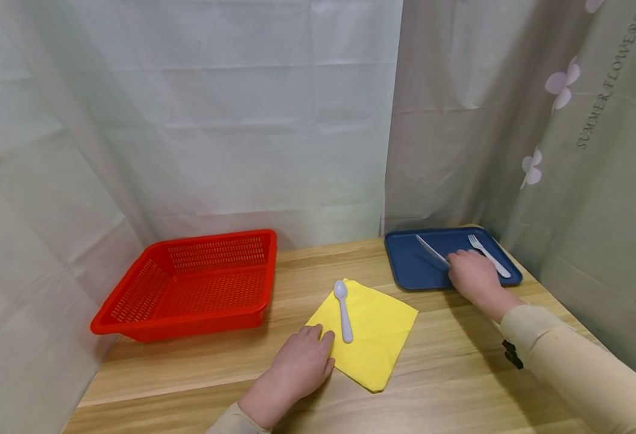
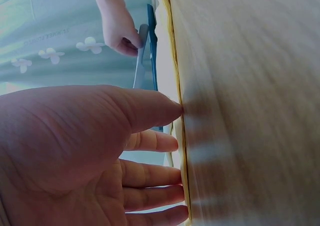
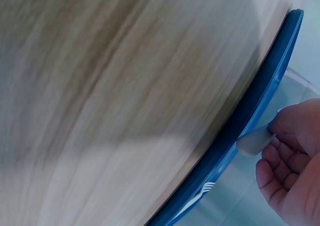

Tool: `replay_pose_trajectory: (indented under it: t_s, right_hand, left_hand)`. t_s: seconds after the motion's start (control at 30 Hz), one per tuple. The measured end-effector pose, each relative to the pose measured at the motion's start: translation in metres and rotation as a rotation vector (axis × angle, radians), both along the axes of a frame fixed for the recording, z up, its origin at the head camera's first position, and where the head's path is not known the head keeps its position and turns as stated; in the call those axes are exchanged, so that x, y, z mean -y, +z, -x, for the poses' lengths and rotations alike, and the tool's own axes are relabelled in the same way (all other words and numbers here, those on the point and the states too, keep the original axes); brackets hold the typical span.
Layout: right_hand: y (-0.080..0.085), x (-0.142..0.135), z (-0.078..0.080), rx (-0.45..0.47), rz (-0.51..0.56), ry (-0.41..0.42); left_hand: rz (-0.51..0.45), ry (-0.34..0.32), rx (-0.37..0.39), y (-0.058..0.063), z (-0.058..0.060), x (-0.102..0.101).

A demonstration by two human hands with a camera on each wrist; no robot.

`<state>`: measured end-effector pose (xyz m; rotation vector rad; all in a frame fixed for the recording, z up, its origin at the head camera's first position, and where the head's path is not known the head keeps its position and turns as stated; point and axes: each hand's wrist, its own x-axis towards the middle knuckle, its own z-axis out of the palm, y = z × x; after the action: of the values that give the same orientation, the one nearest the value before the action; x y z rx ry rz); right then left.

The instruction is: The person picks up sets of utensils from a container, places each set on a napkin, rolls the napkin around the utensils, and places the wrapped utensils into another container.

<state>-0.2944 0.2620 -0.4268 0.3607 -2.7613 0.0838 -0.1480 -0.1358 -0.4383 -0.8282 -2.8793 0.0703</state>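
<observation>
My right hand (image 1: 475, 278) pinches a white plastic knife (image 1: 431, 250) over the blue tray (image 1: 411, 268). In the right wrist view the knife's rounded end (image 3: 255, 141) sticks out from between thumb and curled fingers. A white plastic fork (image 1: 488, 256) lies on the tray's right side, beside that hand. My left hand (image 1: 300, 364) rests at the near left edge of a folded yellow napkin (image 1: 380, 328), its fingers loosely extended. The left wrist view shows these fingertips (image 2: 172, 141) right at the napkin's edge. On the napkin lies a white plastic spoon (image 1: 345, 316), bowl pointing away.
A red plastic basket (image 1: 187, 328) with slotted walls stands at the back left of the wooden table (image 1: 187, 374). Pale curtains (image 1: 242, 120) enclose the back and both sides, close behind basket and tray.
</observation>
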Motion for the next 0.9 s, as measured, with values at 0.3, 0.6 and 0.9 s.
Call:
replay_pose_trajectory:
  t_s: [0.3,0.6,0.9]
  right_hand:
    - [0.003,0.009,-0.001,0.036,0.002,-0.017]
    - [0.003,0.017,-0.002,0.041,0.049,-0.006]
    - [0.007,0.028,-0.005,0.066,0.089,0.003]
  left_hand:
    - [-0.002,0.006,0.014,0.001,0.0,0.0]
    - [-0.003,0.007,0.011,0.002,-0.001,0.0]
    - [-0.002,-0.001,0.008,0.002,-0.001,0.0]
